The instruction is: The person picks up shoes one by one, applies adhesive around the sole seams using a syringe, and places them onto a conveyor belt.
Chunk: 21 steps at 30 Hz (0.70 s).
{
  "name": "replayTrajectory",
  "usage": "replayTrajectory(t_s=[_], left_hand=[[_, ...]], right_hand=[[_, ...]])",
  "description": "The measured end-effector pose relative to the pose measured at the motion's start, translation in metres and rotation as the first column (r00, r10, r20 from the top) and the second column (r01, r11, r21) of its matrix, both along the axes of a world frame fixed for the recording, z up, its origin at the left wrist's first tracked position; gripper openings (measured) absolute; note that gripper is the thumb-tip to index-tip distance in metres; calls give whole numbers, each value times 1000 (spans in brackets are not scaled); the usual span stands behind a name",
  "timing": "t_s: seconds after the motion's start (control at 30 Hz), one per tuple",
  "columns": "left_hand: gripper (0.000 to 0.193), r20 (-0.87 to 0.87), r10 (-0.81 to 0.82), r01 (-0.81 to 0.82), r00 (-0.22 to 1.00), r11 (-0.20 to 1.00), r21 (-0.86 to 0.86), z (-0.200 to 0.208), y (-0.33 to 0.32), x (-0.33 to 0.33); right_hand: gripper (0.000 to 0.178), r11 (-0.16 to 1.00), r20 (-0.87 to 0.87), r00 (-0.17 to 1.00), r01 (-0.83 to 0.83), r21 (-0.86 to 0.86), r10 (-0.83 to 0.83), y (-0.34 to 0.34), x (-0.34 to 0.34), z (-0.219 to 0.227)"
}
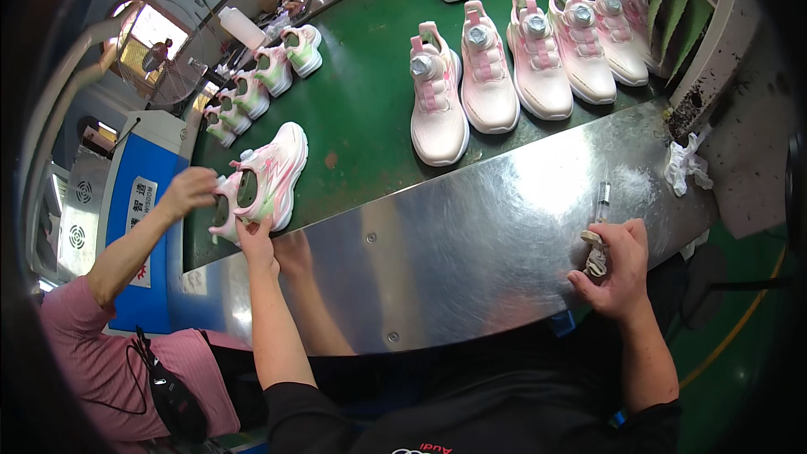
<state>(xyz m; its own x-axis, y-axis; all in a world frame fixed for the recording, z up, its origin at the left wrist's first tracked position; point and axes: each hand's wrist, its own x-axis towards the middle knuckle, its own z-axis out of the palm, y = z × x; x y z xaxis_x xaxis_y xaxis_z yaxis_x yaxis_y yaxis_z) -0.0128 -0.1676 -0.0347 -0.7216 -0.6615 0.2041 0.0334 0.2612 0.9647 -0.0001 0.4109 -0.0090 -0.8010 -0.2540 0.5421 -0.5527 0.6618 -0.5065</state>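
Observation:
My left hand grips the heel of a pink and white sneaker with green patches and a dial on its tongue. This sneaker stands on the green conveyor belt, toe pointing away. A second sneaker is close against its left side, with a co-worker's hand at it. Over the metal ledge, my right hand is closed around a small, crumpled beige wad; its material is unclear. Just beyond those fingers lies a clear syringe.
Several pink sneakers stand along the belt at right, with more at far left. The metal ledge borders the belt. A crumpled white tissue lies by the machine frame. A co-worker in pink is close at left.

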Motion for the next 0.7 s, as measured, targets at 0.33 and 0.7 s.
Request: replayTrajectory(t_s=[0.33,0.7], left_hand=[[74,47,-115,117,992,992,-50,31,49,-30],[94,321,-361,483,876,664,-571,53,174,123]], right_hand=[[53,1000,-19,1000,14,-3,-14,-2,5,2],[61,918,284,953,12,-397,110,11,15,-16]])
